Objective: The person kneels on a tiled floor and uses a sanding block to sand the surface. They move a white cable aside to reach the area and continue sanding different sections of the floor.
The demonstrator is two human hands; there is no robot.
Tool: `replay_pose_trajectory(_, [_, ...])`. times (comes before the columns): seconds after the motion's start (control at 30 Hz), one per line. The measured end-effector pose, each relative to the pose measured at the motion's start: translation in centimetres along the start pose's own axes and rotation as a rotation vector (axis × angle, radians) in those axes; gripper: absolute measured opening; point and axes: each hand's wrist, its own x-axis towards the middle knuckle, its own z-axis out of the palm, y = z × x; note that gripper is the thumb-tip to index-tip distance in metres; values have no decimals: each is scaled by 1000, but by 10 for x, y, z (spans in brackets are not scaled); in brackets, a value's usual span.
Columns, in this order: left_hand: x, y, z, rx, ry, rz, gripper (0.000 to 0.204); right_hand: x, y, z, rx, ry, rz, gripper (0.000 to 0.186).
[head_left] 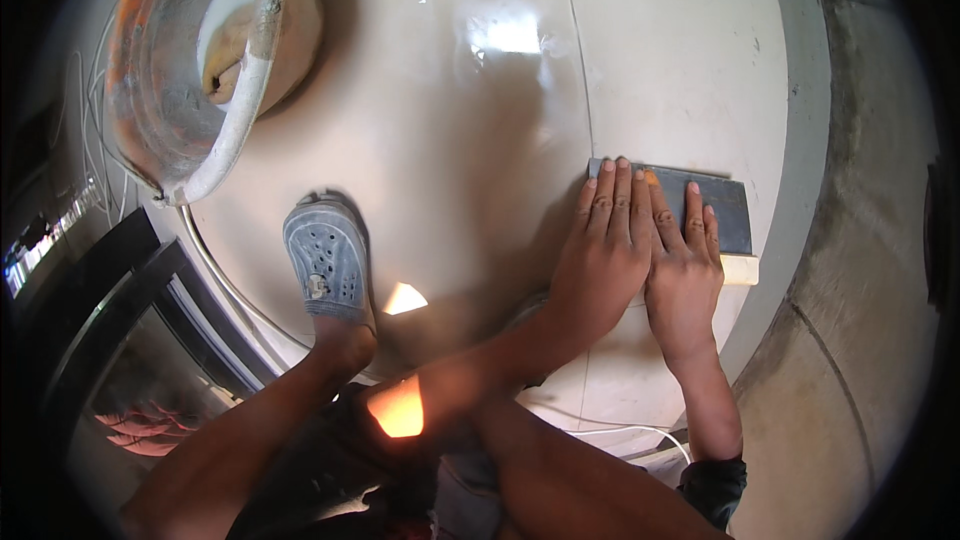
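Currently, both hands lie palm down with fingers extended forward; neither is clenched. Left forearm [505,355] crosses from the lower left above the bent legs, bringing the left hand [608,240] in at a slant, its fingers close together. Right forearm [712,400] rises more steeply from a dark sleeve [715,490] at lower right; right hand [688,275] sits just beside the left, the two touching along their inner sides, with a gap between its visible fingers. Fingertips of both rest on the upper face of a slab [722,208]; thumbs are hidden, so cannot tell whether either grips an edge. Slab: flat, rectangular, dark grey, lighter at its left corner, faint marks on the face, small orange patch by a right fingertip. A cream strip [740,270] shows along its near right edge; attachment unclear. Location: on the pale floor [680,60], right of the person's midline, left end close to a thin seam [582,70], right end near the grey border [805,100].
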Motion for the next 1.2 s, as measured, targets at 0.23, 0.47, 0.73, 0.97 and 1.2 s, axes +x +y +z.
replay_pose_trajectory(0.23, [8, -10, -11, -107, -6, 4, 56, 9, -4, -9, -71, -9, -8, 55])
replay_pose_trajectory(0.47, [2, -8, -5, -148, -17, -3, 57, 5, -5, -8, -113, -30, -11, 54])
replay_pose_trajectory(0.73, [14, -6, -4, -117, -13, -26, 58, 14, 3, -6, -45, -24, -5, 52])
replay_pose_trajectory(0.97, [15, -2, -2, -138, 12, -51, 60, 17, 6, -8, -24, -31, 6, 52])
replay_pose_trajectory(1.2, [22, -6, 0, -52, -1, -32, 58, 19, 3, -10, -33, -13, -1, 54])
